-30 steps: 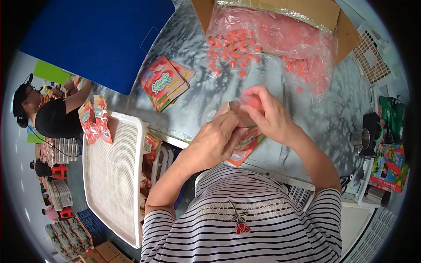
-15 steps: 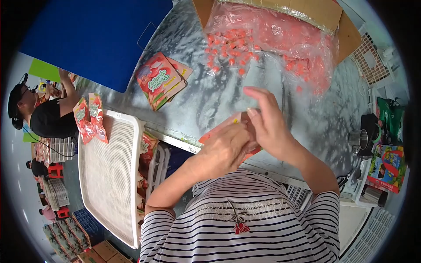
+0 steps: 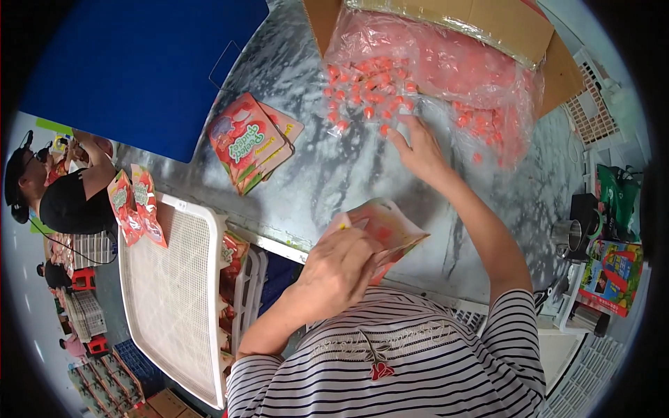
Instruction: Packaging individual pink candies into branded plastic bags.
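Observation:
My left hand (image 3: 338,268) grips a red printed pouch (image 3: 394,233) by its side, close to my body at the table's front edge. The pouch's mouth gapes toward the right. My right hand (image 3: 421,150) is stretched out over the table with thumb and fingers apart and nothing seen between them. Its fingertips are at the near edge of a scatter of small red sweets in clear wrappers (image 3: 369,97). More of these sweets spill from a large clear plastic bag (image 3: 453,63) lying in an open cardboard box (image 3: 481,28).
Flat printed pouches (image 3: 244,136) lie stacked left of centre, beside a blue panel (image 3: 139,63). A white mesh tray (image 3: 174,279) at the left carries two filled pouches (image 3: 136,205). A metal cup (image 3: 566,233) stands at the right. Another person (image 3: 70,198) works at far left.
My right hand has left the pouch and reached forward to the sweets. The pouch, still in my left hand, now has its mouth spread open.

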